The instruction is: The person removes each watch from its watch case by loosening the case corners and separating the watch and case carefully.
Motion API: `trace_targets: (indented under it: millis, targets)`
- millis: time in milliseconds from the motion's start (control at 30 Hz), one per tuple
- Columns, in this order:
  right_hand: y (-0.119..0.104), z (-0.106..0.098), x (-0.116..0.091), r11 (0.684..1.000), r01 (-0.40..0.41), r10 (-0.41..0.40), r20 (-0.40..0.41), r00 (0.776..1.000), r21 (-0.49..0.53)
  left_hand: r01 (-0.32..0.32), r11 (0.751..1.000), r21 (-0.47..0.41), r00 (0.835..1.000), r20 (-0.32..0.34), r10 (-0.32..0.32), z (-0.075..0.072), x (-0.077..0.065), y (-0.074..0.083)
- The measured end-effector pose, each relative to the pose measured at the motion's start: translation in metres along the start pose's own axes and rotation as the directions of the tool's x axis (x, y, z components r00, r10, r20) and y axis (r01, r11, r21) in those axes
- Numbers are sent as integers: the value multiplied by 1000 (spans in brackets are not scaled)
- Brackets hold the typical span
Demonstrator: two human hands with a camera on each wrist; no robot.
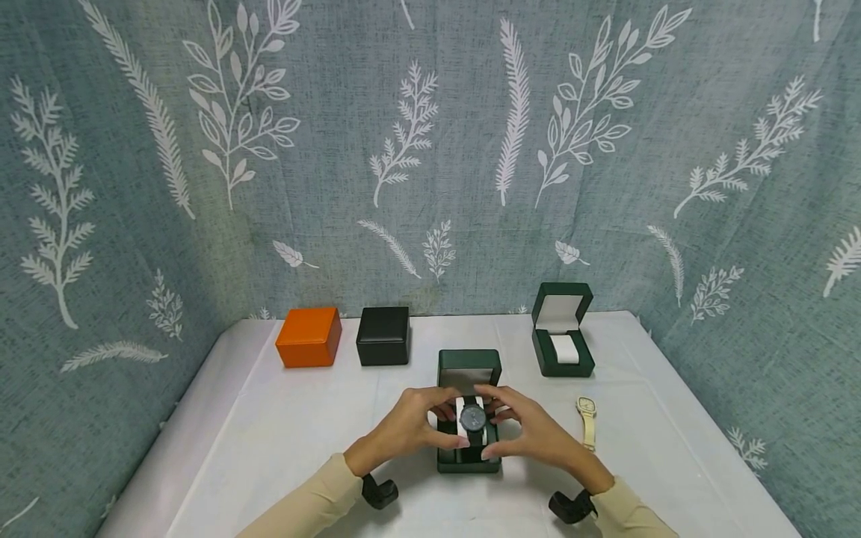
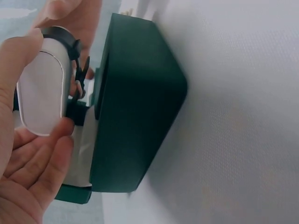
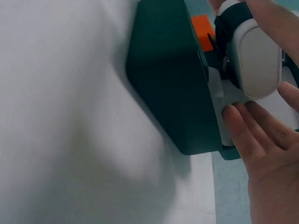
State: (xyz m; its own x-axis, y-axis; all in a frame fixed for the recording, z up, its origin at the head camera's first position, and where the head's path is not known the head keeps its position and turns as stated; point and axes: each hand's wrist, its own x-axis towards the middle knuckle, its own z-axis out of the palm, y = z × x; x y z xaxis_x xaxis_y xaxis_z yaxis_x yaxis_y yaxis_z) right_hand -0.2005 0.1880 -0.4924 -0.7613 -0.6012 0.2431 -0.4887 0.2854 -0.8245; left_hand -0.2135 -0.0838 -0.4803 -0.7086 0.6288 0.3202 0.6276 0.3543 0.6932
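A dark wristwatch (image 1: 473, 418) is strapped round a white cushion (image 2: 43, 93), over the open dark green box (image 1: 468, 465) in the head view. My left hand (image 1: 412, 424) pinches the cushion, thumb on its near end and fingertips behind it. On the other side, my right hand (image 1: 531, 426) curves around the watch with its fingers spread. The right wrist view has its straight fingers (image 3: 233, 122) beside the cushion and its thumb overlapping the cushion's upper corner. The strap's loose end and buckle (image 2: 80, 84) show in the left wrist view.
A gold-coloured watch (image 1: 588, 423) lies right of my right hand. Behind it stands another open green box (image 1: 563, 366) with a white cushion. Closed orange (image 1: 308, 338) and black (image 1: 383, 336) boxes stand at the back left of the white table (image 1: 303, 418). Patterned curtains border it.
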Motion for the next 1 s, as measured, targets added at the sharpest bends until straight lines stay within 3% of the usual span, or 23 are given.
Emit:
trace_targets:
  millis: [367,1000]
  targets:
    - [-2,9,4,1000,11,-11,27,1000,13,-56,998,-19,998,-26,55,4,0,3]
    - [-1,13,2,997,75,-74,-47,996,21,-33,999,-29,999,-5,33,1,1,4]
